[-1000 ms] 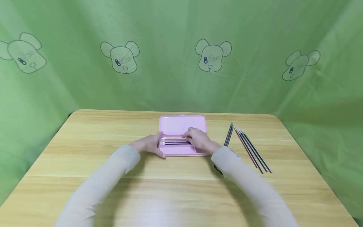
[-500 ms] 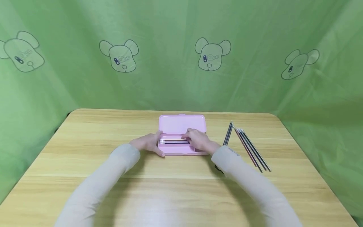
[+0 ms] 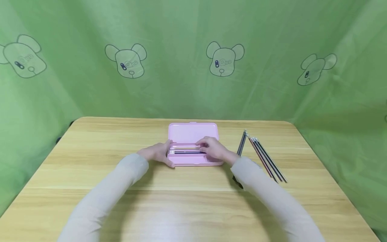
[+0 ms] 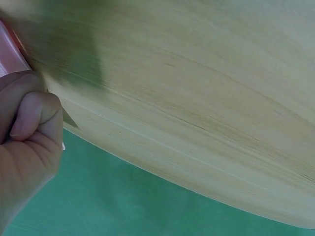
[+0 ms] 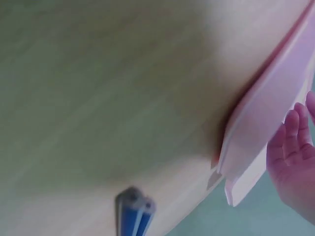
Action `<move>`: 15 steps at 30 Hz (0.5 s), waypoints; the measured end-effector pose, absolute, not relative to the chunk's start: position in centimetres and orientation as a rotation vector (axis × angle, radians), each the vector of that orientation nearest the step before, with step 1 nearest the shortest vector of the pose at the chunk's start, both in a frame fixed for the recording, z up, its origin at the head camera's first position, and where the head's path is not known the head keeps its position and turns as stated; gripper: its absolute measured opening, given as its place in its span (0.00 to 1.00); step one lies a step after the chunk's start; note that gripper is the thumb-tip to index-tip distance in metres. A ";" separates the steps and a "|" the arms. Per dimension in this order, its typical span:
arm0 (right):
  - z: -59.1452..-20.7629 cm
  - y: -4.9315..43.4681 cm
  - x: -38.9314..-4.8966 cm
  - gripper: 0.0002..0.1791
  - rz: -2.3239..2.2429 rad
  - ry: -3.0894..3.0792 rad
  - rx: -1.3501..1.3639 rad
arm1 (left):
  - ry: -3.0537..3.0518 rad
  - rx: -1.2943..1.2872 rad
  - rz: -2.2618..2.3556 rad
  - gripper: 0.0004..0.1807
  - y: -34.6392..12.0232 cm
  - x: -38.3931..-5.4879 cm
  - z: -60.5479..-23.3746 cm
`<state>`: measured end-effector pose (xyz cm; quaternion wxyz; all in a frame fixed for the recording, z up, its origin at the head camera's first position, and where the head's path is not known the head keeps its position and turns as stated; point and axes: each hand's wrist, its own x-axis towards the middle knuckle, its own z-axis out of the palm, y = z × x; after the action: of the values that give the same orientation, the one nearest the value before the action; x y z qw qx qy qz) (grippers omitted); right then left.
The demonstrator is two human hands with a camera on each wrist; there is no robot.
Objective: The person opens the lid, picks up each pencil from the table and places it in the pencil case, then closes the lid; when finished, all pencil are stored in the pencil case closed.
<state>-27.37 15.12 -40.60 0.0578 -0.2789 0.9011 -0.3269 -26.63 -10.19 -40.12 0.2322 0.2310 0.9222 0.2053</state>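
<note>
In the head view, the left hand grips the left end of the open pencil case on the table; the right hand is over pencils inside. Left wrist: curled fingers. Right wrist: relaxed fingers, slightly apart.

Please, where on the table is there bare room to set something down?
Bare table lies left of the left hand, and in front of the pink case between the sleeves. It is crowded right of the case: loose pencils, some partly hidden by the right sleeve.
</note>
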 end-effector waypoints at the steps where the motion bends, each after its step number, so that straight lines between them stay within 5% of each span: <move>1: -40.5 15.3 -27.3 0.13 -1.017 2.727 -0.838 | 2.532 0.635 0.567 0.59 -10.2 -26.6 -40.1; 15: -39.4 20.3 -26.2 0.19 -1.214 2.751 -0.632 | 2.545 0.679 0.600 0.55 -10.1 -26.4 -40.0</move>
<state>-26.19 20.32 -39.36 0.0345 -0.2055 0.8949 -0.3947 -26.41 -10.10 -40.01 0.2185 0.2452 0.9193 0.2169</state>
